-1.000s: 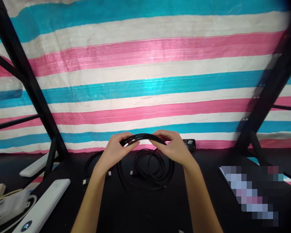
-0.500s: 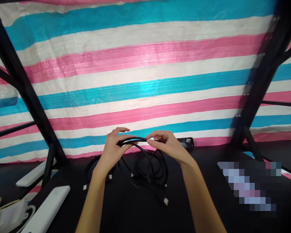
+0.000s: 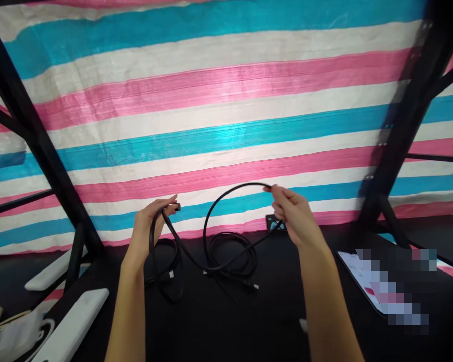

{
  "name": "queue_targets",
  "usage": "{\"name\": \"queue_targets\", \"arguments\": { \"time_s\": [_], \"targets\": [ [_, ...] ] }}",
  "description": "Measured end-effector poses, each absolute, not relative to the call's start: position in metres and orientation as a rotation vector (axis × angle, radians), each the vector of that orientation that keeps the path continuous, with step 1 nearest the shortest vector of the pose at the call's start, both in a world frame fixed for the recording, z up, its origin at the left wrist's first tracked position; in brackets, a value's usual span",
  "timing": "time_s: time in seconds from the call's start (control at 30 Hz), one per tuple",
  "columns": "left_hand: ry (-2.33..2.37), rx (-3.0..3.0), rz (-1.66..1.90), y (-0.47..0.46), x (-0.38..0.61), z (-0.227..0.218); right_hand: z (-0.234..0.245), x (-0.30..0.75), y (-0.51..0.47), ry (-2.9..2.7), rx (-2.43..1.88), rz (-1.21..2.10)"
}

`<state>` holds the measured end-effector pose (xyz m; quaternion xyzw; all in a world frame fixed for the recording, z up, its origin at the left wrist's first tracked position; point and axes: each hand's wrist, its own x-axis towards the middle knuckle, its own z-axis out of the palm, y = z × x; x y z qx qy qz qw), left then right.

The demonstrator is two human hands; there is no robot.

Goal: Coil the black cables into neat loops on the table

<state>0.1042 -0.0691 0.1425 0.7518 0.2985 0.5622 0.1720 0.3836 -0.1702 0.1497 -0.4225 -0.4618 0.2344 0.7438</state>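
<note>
A black cable (image 3: pixel 175 235) is held up in the air between my two hands. My left hand (image 3: pixel 151 223) pinches it near a dark connector end (image 3: pixel 177 206), and a loop hangs below the fingers. Higher and to the right, my right hand (image 3: pixel 292 213) is closed on the cable, which arcs out from its fingertips and also runs down from under the hand. Below on the black table lies a coiled black cable (image 3: pixel 253 262) with pale plug ends. A smaller black coil (image 3: pixel 168 242) sits partly behind the held cable, with a white plug (image 3: pixel 171 274) showing.
A phone-like slab (image 3: pixel 353 271), partly pixelated, lies at the right. Behind my right hand is a small black object (image 3: pixel 272 222). White bars (image 3: pixel 75 322) and a white adapter (image 3: pixel 13 337) are at the left. Black posts (image 3: pixel 45 151) flank a striped sheet (image 3: pixel 226 90).
My hands have moved apart, left hand leftward and right hand up and right. The bundled loops between them have opened into one wide arc and a hanging loop.
</note>
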Motion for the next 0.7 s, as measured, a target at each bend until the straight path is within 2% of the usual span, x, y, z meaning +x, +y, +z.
{"name": "queue_targets", "arguments": {
  "time_s": [0.33, 0.7],
  "targets": [
    [1.024, 1.903, 1.360, -0.073, 0.088, 0.143, 0.145, 0.417, -0.175, -0.549, -0.664, 0.416],
    [0.774, 2.067, 1.075, -0.081, 0.090, 0.146, 0.151, 0.429, -0.198, -0.641, -0.633, 0.493]
  ]
}}
